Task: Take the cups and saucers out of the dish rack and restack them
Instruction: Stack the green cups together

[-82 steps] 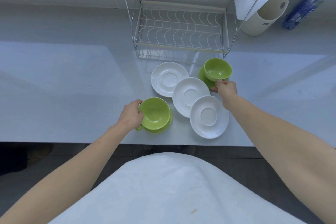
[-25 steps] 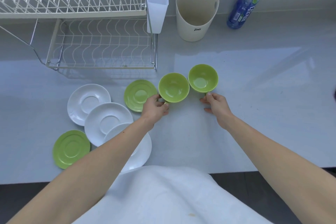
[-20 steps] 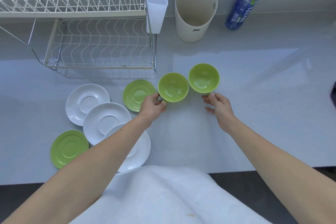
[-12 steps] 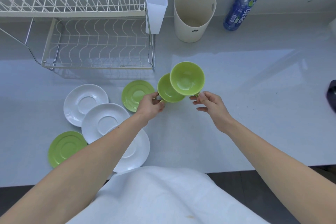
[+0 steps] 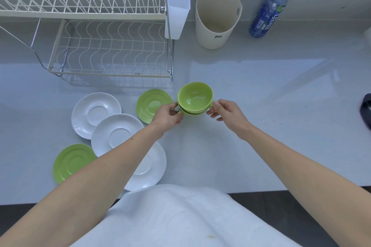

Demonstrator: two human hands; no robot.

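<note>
- the top green cup (image 5: 195, 98) sits nested in the lower green cup (image 5: 189, 113), of which only a rim sliver shows; the pair stands on the counter (image 5: 261, 106) just right of the dish rack (image 5: 108, 50), which looks empty on both tiers.
- the right hand (image 5: 226, 115) lies directly right of the stack, thumb and forefinger pinching the top cup's handle; the left hand (image 5: 167, 116) lies directly left, fingers closed on what seems to be the lower cup's handle.
- the 2 handles point opposite ways, so the stack's line runs left to right between the hands.
- 5 saucers lie unstacked to the left: a green saucer (image 5: 150, 104) touching the left hand, 3 white saucers (image 5: 96, 114) overlapping in a diagonal row, and a second green saucer (image 5: 70, 163) near the counter's front edge.
- judgement: the left hand is the nearer one for gathering saucers next.
- writing: the beige tub (image 5: 217, 16) bears a small script logo, unreadable; the blue bottle (image 5: 271, 10) label is blurred.
</note>
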